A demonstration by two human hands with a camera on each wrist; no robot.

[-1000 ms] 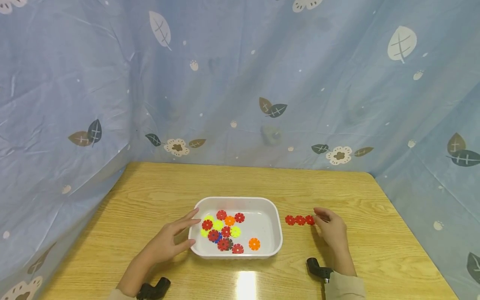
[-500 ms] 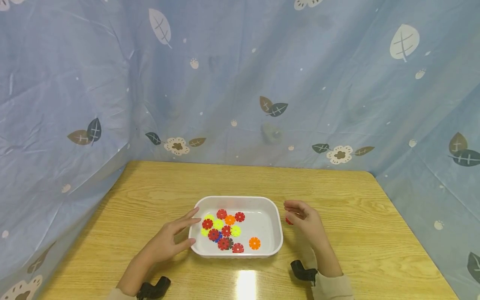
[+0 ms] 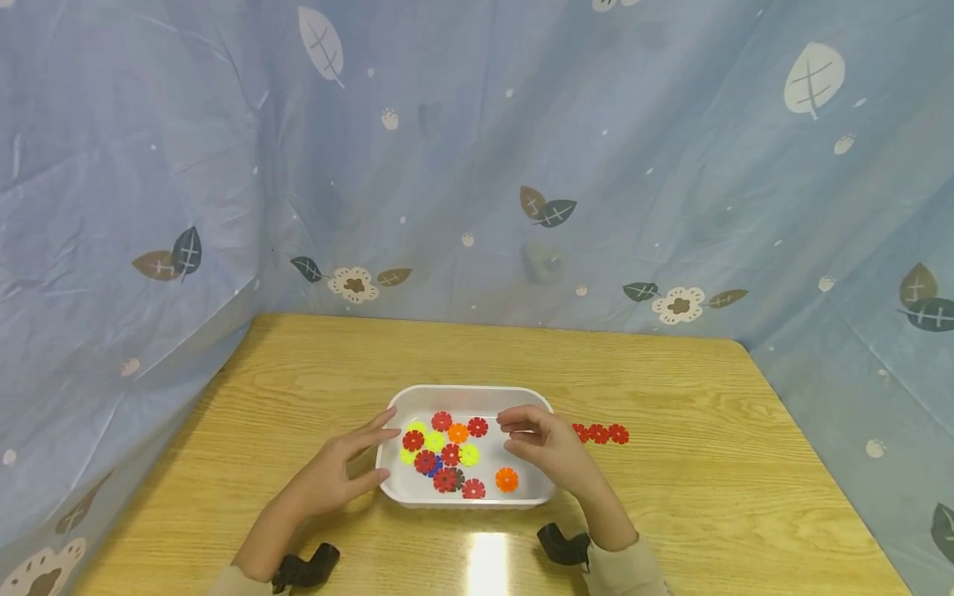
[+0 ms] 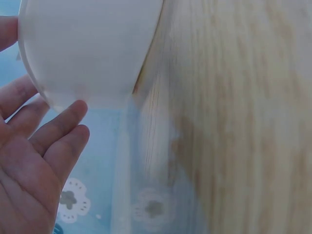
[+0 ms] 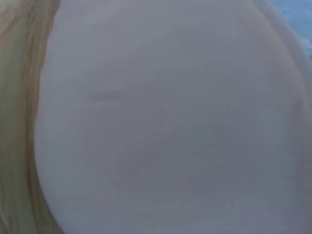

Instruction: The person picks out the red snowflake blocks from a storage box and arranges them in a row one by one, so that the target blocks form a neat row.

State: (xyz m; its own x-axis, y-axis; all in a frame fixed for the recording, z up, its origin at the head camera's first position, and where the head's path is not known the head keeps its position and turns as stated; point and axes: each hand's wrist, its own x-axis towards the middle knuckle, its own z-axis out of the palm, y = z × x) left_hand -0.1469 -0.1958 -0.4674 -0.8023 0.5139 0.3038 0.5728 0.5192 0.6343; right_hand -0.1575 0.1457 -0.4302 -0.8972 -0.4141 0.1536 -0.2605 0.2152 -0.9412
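A white plastic tray (image 3: 477,502) stands on the table, with red, yellow, orange, blue and dark notched discs gathered mostly in its left half. One orange notched disc (image 3: 507,479) lies apart near its front. My left hand (image 3: 331,478) rests its fingertips and thumb on the tray's left end, the fingers spread and loosely bent. In the left wrist view those fingers (image 4: 68,119) lie against the tray's outer wall. My right hand (image 3: 547,447) hovers over the tray's right part, fingers slightly bent, nothing visible between them. The right wrist view shows only the tray's wall (image 5: 170,136).
Right of the tray, a row of red notched discs (image 3: 599,434) lies on the wooden table (image 3: 715,480), its left end partly behind my right hand. A blue patterned curtain (image 3: 447,165) hangs behind the table and at both sides.
My right hand has left the red disc row on the table and moved left over the tray. My left hand has stayed at the tray's left end.
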